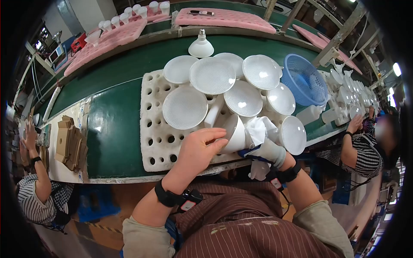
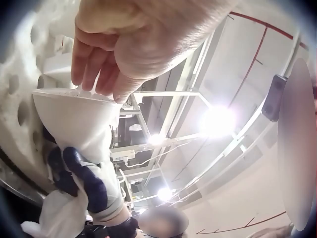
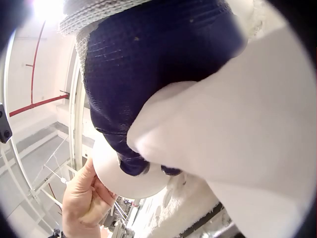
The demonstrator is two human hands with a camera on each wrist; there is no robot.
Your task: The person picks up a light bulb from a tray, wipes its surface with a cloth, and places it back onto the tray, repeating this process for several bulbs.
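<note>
My bare left hand (image 1: 198, 148) (image 2: 133, 44) (image 3: 84, 203) has its fingers and thumb at the rim of a white cone-shaped lamp (image 1: 236, 137) (image 2: 74, 116) (image 3: 111, 171), which lies tilted with its face toward that hand. From the other side my gloved right hand (image 1: 271, 152) (image 2: 91, 183) (image 3: 148, 64) grips the lamp's narrower part, with a white cloth (image 1: 258, 129) (image 2: 62, 213) (image 3: 233, 114) bunched in it. The cloth and glove hide the lamp's base. Several lamps (image 1: 185, 107) stand face up around a holed foam board (image 1: 150, 129) just beyond.
A blue basket (image 1: 303, 81) stands right of the board, near white bottles (image 1: 309, 115). One lamp (image 1: 201, 46) stands base up behind. Folded cardboard (image 1: 69, 144) lies left. Pink foam trays (image 1: 226, 19) line the back. Other people (image 1: 363, 148) work at both sides.
</note>
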